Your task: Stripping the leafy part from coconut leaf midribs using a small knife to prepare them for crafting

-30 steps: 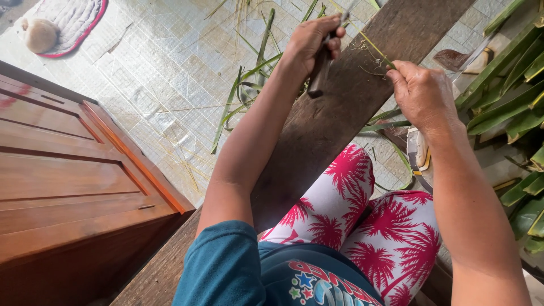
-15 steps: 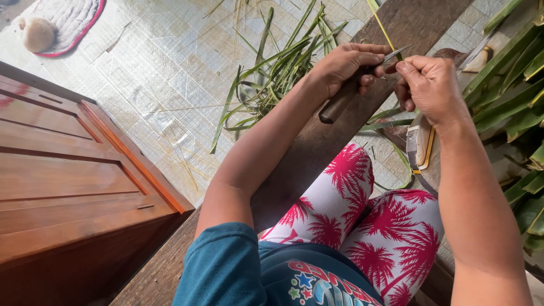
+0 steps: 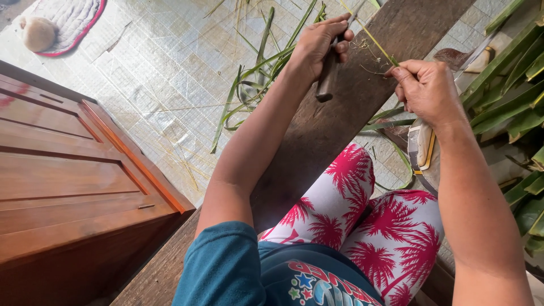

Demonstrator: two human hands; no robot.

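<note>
Fingers of the right hand [image 3: 426, 90] pinch a thin leaf rib [image 3: 374, 39] at upper right. Left hand [image 3: 318, 42], up-frame left of it, is closed around a knife [image 3: 328, 73] whose blade meets the rib above the plank [image 3: 340, 119].

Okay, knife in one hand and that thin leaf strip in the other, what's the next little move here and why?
Probably draw the knife further along the strip, away from the body. The left hand grips the knife's dark handle, with the blade near the strip, while the right hand pinches the strip's lower end and holds it taut above the wooden plank. That tension suits another scraping stroke.
</note>
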